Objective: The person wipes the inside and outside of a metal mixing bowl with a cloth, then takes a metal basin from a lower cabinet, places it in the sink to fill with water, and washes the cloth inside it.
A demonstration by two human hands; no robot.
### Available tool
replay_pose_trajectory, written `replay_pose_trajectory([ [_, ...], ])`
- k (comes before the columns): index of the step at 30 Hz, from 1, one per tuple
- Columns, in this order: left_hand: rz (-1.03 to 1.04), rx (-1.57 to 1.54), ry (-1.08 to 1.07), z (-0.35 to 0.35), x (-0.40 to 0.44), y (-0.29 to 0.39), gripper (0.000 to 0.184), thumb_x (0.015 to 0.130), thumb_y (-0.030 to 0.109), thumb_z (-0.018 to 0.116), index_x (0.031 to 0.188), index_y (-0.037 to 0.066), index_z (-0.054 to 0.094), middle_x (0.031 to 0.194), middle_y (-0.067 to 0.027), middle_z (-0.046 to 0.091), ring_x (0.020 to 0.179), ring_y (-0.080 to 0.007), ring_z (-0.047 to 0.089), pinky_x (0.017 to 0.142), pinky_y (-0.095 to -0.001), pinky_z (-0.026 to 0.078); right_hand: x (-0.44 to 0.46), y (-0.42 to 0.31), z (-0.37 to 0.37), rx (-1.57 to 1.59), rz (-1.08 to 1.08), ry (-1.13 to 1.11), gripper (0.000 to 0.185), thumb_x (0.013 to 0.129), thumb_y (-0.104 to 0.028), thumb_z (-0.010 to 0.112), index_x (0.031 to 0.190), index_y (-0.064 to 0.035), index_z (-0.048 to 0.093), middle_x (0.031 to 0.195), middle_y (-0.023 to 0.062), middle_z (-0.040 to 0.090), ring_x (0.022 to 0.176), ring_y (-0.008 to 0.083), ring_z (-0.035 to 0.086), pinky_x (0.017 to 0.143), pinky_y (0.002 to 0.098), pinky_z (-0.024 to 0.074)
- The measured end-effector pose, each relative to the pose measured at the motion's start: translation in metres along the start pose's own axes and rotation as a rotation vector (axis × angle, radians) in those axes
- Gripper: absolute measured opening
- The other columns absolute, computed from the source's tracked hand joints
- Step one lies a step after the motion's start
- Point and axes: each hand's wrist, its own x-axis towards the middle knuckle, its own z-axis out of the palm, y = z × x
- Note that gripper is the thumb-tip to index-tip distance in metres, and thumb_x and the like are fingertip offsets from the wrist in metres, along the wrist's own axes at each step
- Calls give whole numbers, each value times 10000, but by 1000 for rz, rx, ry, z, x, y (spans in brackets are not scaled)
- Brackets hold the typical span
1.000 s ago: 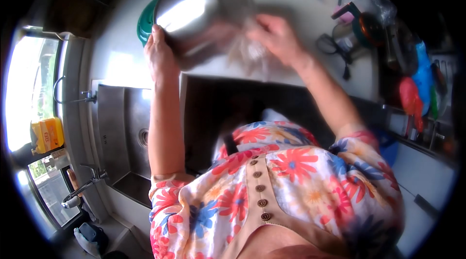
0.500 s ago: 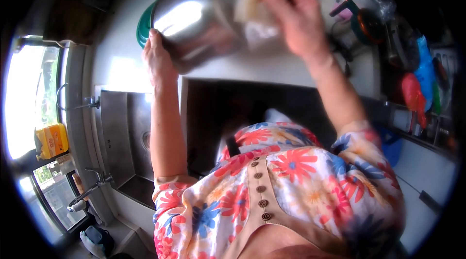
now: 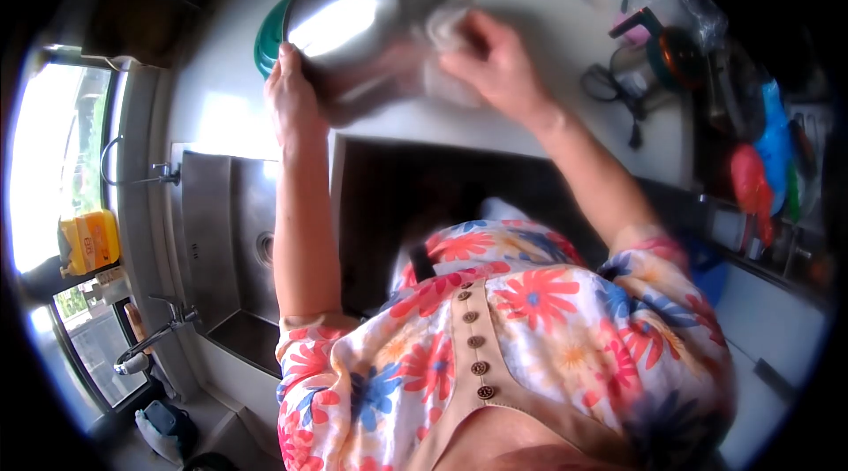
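A shiny metal pot [image 3: 371,21] lies tilted on its side over the white counter, its rim toward the left. My left hand [image 3: 291,91] grips that rim, thumb on the outer wall and the other fingers mostly hidden. In my right hand [image 3: 495,60] is a bunched whitish cloth [image 3: 450,25], pressed against the pot's right end. The cloth is somewhat blurred. Behind the pot's left edge, part of a green round thing [image 3: 268,37] shows; I cannot make out what it is.
A steel sink [image 3: 208,233] with a tap [image 3: 163,173] is at the left by the window. On the right of the counter [image 3: 530,118] stand a kettle [image 3: 640,60] and a dark cable [image 3: 609,87]. A yellow package [image 3: 93,241] sits at the window.
My right hand has come down and left with the cloth, from above the pot's right end onto its surface. My left hand keeps its hold, and the pot has barely shifted.
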Motion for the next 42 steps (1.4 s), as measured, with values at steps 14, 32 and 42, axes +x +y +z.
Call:
replay_pose_trajectory([
  [14, 40, -20, -9, -6, 9, -20, 326, 885, 285, 479, 983, -20, 540, 900, -90, 582, 793, -153, 555, 731, -271, 463, 10, -20, 32, -818, -700, 109, 203, 676, -205, 689, 845, -102, 642, 871, 12, 588, 883, 208, 516, 820, 336, 373],
  [32, 352, 550, -383, 40, 26, 1, 330, 880, 300, 486, 980, 9, 605, 737, -4, 583, 638, -62, 495, 620, -204, 417, 61, -25, 29, -1312, -632, 76, 355, 806, -186, 456, 1044, 72, 506, 1132, 220, 492, 1095, 329, 433, 933, 422, 300],
  [42, 135, 241, -566, 30, 30, 8, 463, 845, 397, 509, 1068, -8, 520, 877, -50, 565, 774, -110, 502, 678, -240, 414, 76, -22, 8, -1324, -445, 39, 473, 821, -271, 453, 1177, 38, 421, 1204, 214, 439, 1168, 327, 373, 972, 442, 267],
])
